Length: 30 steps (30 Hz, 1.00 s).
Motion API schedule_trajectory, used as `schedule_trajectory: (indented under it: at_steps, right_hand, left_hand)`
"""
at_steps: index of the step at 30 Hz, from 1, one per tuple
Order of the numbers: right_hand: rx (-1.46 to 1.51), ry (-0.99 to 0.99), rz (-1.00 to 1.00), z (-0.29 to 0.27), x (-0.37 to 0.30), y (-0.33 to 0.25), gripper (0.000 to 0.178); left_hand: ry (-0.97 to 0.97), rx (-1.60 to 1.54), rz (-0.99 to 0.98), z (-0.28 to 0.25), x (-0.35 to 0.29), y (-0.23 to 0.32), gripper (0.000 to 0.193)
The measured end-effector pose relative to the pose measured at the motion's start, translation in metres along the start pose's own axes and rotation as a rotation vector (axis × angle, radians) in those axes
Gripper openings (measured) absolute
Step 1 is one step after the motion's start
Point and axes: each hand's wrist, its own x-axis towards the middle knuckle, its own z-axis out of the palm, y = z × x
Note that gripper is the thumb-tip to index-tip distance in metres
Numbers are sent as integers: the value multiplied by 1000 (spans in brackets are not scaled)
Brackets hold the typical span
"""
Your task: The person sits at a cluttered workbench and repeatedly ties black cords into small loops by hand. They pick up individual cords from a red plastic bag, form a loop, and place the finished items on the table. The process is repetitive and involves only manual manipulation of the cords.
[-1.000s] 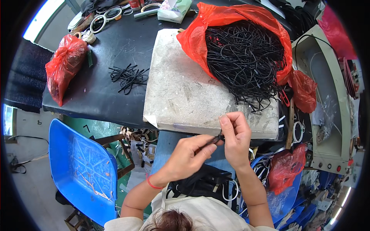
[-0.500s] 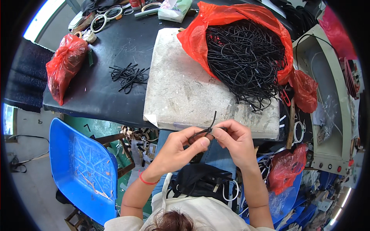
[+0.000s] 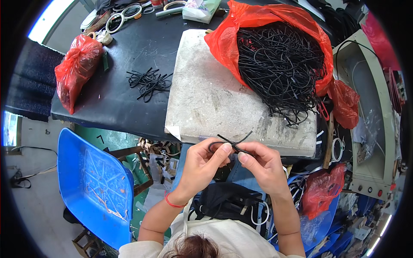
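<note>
A thin black cord is stretched between my hands near the front edge of a pale board. It crosses in a small knot, with a loop toward the left and two loose ends sticking up in a V. My left hand pinches the cord at the loop between thumb and fingers. With thumb and forefinger, my right hand grips it just right of the knot. Beyond the board, loose black cords spill from an open red plastic bag. A small heap of looped cords lies on the dark table, left of the board.
A tied red bag stands on the dark table at the left. Tape rolls lie at the back. Below left is a blue plastic tub. A grey metal housing rises at the right, near another red bag.
The cord's ends now spread into a V above the knot, where one end stood nearly upright before. Both hands still pinch the cord, their fingers shifted slightly. The whole view has moved a little.
</note>
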Motion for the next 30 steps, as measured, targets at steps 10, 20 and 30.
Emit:
schedule_trajectory:
  at_steps: [10, 20, 30]
  right_hand:
    - [104, 73, 29, 17, 2, 1, 17]
    - [-177, 31, -257, 1, 16, -11, 14]
    - [-177, 206, -215, 9, 12, -2, 19]
  left_hand:
    - [122, -207, 187, 15, 6, 1, 18]
    - [-290, -84, -103, -4, 1, 21, 18]
    - [-278, -153, -211, 4, -2, 20, 16]
